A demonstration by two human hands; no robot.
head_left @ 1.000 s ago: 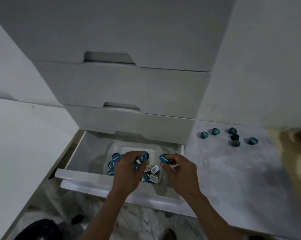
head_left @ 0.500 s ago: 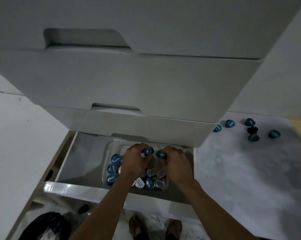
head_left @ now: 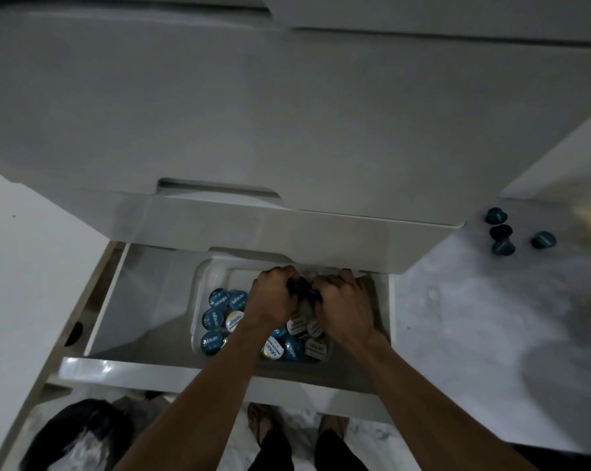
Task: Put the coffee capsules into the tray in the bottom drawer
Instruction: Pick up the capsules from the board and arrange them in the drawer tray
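Both hands — left hand (head_left: 276,300), right hand (head_left: 342,305) — over the tray's (head_left: 201,278) capsules (head_left: 219,312).

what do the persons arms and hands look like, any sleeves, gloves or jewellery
Both forearms are bare as far as the frame shows, no sleeves in view. The left hand and right hand wear no gloves, and no rings, watch or bracelets are visible.

White drawer fronts (head_left: 287,113) with recessed handle cut-outs fill the upper frame under dim light, a pale marbled surface (head_left: 474,334) occupies the right, and a white panel (head_left: 22,283) lies at left.
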